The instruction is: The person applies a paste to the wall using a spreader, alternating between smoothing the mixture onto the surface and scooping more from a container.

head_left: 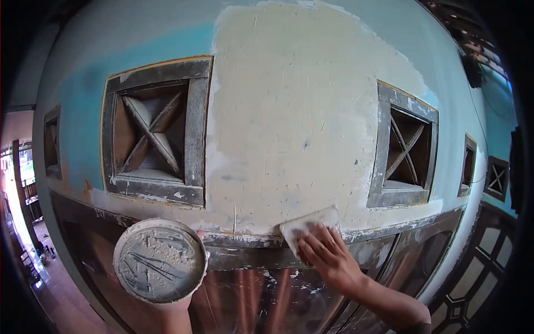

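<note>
My left hand [179, 306] supports a round shallow tub [116, 260] from beneath and behind, with fingertips showing at its right rim. Grey-white wall putty [167, 240] is smeared thickly across the inside, marked by streaks. My right hand [328, 257] grips a flat, pale putty spreader [293, 227], its fingers pressed on the face. That spreader lies against the bottom of a cream-coated patch of wall [289, 128], just above a dark wooden ledge [250, 241]. Small nicks and scratches dot the coated patch.
Two wooden-framed vents with crossed slats, one on the left [196, 128] and one on the right [384, 150], flank the patch. Turquoise paint [83, 111] covers wall farther left. Dark glossy panels [250, 295] stand below the ledge. A bright doorway [16, 195] opens at far left.
</note>
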